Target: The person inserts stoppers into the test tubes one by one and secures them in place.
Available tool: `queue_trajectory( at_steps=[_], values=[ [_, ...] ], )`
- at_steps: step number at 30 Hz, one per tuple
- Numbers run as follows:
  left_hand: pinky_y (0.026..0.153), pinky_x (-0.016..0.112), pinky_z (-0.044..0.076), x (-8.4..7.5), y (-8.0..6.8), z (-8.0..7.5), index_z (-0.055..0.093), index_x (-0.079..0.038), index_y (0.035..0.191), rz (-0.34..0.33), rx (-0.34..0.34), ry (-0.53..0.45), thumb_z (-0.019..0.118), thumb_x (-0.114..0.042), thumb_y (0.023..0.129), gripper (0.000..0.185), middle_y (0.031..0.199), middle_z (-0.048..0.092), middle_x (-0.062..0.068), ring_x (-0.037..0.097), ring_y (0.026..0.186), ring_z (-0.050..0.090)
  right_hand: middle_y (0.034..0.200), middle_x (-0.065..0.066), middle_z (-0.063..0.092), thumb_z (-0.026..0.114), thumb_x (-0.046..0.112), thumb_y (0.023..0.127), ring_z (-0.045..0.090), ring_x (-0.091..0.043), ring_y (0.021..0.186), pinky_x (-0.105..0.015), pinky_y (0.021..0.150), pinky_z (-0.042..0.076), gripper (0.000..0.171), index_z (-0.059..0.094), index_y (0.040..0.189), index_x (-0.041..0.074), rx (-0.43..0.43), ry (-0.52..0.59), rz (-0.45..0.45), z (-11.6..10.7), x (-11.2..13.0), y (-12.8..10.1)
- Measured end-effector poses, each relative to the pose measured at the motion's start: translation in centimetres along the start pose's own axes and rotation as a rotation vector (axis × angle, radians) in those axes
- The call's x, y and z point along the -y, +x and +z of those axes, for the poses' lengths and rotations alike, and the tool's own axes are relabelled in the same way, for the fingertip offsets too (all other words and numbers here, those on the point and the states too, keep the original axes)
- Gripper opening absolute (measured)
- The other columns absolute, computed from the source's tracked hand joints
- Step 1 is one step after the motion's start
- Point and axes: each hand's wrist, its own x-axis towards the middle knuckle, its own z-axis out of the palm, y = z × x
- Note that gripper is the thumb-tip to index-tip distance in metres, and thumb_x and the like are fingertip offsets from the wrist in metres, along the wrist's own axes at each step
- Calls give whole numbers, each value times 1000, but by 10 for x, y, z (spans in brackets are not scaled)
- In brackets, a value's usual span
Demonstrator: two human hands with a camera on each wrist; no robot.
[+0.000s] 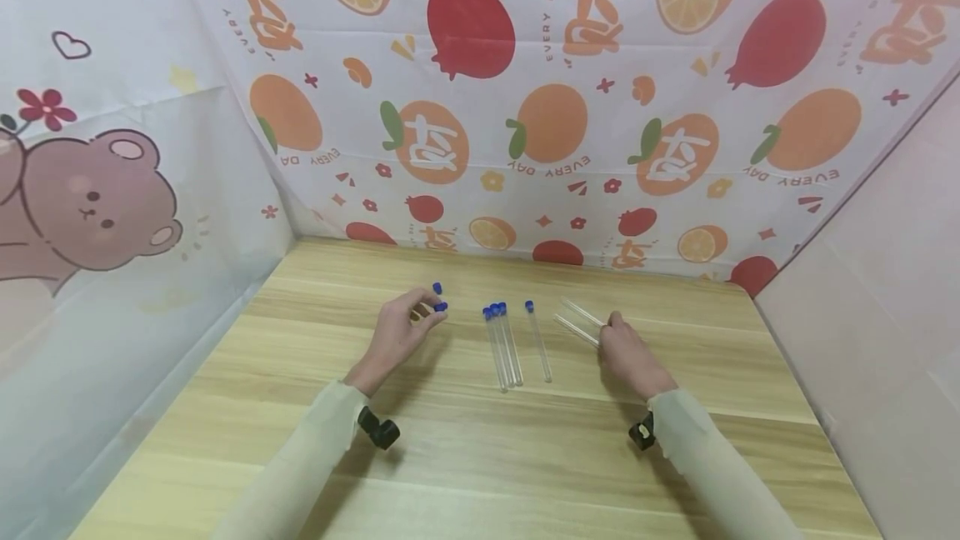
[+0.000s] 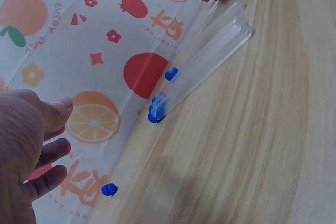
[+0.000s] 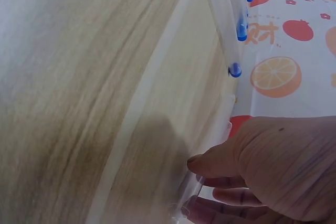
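My left hand (image 1: 397, 330) hovers at two small loose blue caps (image 1: 441, 307), thumb and fingers apart and bent. In the left wrist view those caps (image 2: 109, 189) sit on the tabletop, a short gap from the fingertips. My right hand (image 1: 628, 352) has its thumb and fingers at the near ends of two clear uncapped test tubes (image 1: 576, 328). It pinches at least one tube (image 3: 227, 116); whether it grips both is hidden. Between the hands lie several blue-capped test tubes (image 1: 507, 352) side by side, and one more capped tube (image 1: 538, 346) apart on their right.
The wood-grain table (image 1: 480, 465) meets a fruit-print cloth (image 1: 480, 132) along its back edge. A bear-print cloth (image 1: 97, 207) hangs at the left, and a pale wall (image 1: 892, 298) stands at the right. Each wrist carries a small black device (image 1: 384, 433).
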Motion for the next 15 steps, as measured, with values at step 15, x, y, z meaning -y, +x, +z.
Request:
queue_trajectory(
  at_steps=[15],
  values=[
    [81,41,64,-15,4,-6,71,-7,105,-180,42,-146,76,-16,91,17,104,77,11,27,90,76,122,-28,54,67,-11,82,65,-36,93,-40,78,62,12,65,94,-13,-200,-63,-125,-20,10,3]
  ],
)
